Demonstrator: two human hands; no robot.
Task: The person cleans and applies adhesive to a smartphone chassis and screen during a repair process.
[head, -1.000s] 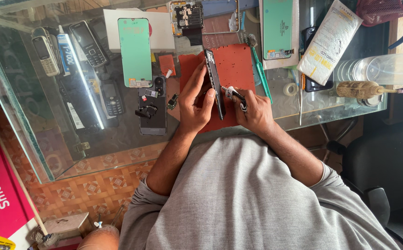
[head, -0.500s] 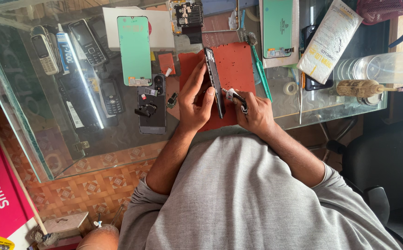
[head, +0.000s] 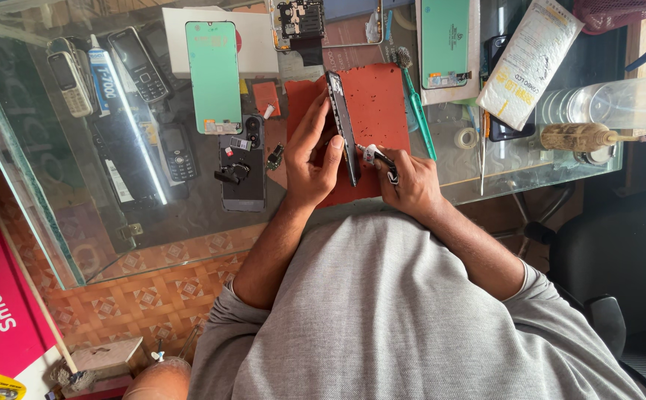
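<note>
left hand (head: pixel 312 159) grips the phone (head: pixel 343 126) on edge, long axis pointing away; right hand (head: pixel 409 185) apparently pinches a small tool (head: pixel 379 157).

green screen panel (head: pixel 214 74) left of mat | second green panel (head: pixel 445 43) top | white pouch (head: pixel 529 63) right

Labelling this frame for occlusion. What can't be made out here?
All in the head view:
- Phone: held on edge by the left hand, so neither face shows.
- Tool in the right hand: the fingers cover the handle, and where the tip meets the phone is too small to tell.
- Circuit board: cut off by the top edge.
- Old handsets: blurred by glare on the glass.
</note>
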